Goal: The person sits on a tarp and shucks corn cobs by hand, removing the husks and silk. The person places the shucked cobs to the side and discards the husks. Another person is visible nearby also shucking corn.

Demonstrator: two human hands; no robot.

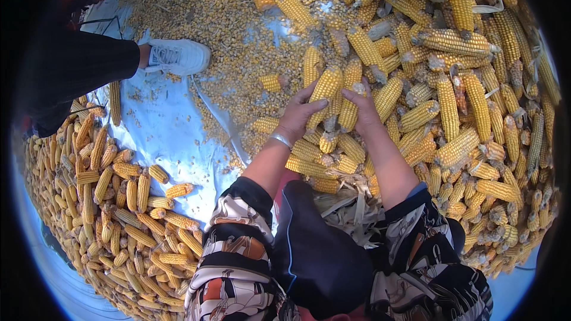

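Note:
Two yellow ears of corn are held side by side, close to the heap in front of me. My left hand (296, 113) is closed around the left corn cob (325, 88), its thumb lying across the kernels. On the other side, my right hand (365, 110) grips the right corn cob (347, 119), with the thumb over its upper side. The two cobs lean close together, and I cannot tell whether they touch. More ears lie right under and around both hands. A silvery bracelet (281, 139) circles my left wrist.
A large heap of corn cobs (455, 107) rises on the right; another pile (128, 202) spreads at lower left. Loose kernels (232, 41) cover much of the pale blue sheet (157, 122). Another person's white shoe (178, 57) stands at upper left. Dry husks (348, 205) lie near my legs.

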